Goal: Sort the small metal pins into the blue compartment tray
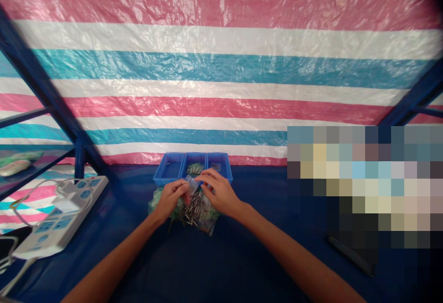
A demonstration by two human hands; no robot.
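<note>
A small clear plastic bag (191,184) is pinched in my left hand (172,195), its fingers closed at the bag's edge. Beside it on the right, my right hand (221,194) is curved with its fingers apart, the fingertips close to or touching the bag. Beneath both hands lies a pile of thin metal screw-like pieces (193,210). More clear bags (207,222) lie under my right hand, and greenish bags (155,199) lie by my left. Directly behind stands a blue three-compartment tray (168,181); its middle compartment holds small bagged parts (194,169).
A white power strip (74,215) with cables lies at the left on the dark blue table (166,266). At the right is a dark flat object (351,254) beside a blurred-out area. Blue metal posts (79,157) and a striped plastic sheet (221,69) stand behind.
</note>
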